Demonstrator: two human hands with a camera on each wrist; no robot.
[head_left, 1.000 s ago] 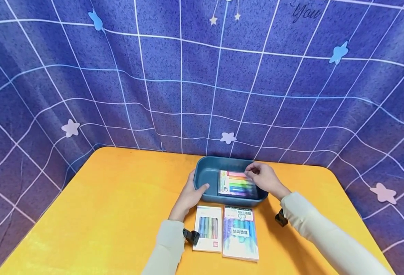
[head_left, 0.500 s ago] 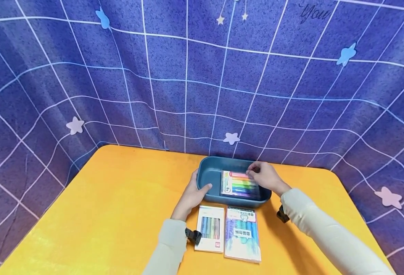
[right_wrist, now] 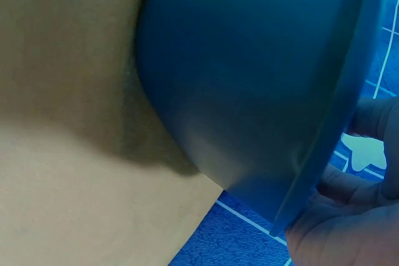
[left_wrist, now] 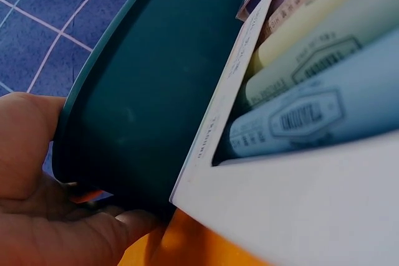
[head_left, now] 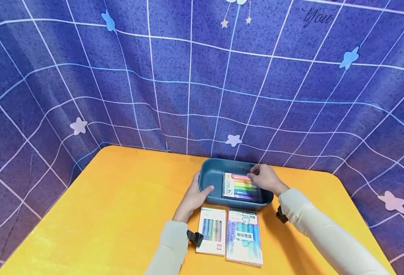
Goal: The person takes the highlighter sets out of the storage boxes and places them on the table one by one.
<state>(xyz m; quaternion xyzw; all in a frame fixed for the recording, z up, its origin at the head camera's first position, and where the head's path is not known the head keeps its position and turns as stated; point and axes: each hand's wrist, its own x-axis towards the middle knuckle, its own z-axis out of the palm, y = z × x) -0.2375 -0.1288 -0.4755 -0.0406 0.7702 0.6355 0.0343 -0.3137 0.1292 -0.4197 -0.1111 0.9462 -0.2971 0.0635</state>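
A dark blue-green bin (head_left: 211, 175) stands near the back of the table. My left hand (head_left: 193, 195) grips its left end, thumb over the rim; in the left wrist view the fingers curl round the bin's wall. Inside, toward the right end, lies a clear pack of rainbow-coloured pens (head_left: 239, 186). My right hand (head_left: 266, 179) reaches over the bin's right end, thumb and finger pinching the pack's upper edge. In the right wrist view the bin's outer wall (right_wrist: 243, 73) hides the pack, and the hand (right_wrist: 355, 210) shows beside the rim.
In front of the bin lie two flat packs side by side: a white windowed box of pens (head_left: 211, 231) under my left wrist, and a blue-purple pack (head_left: 244, 237) to its right. A blue gridded curtain (head_left: 202, 95) hangs behind the yellow table (head_left: 119, 206).
The head view has shifted slightly, so everything sits a little farther right. Both hands, the bin and the pack otherwise keep nearly the same places relative to each other.
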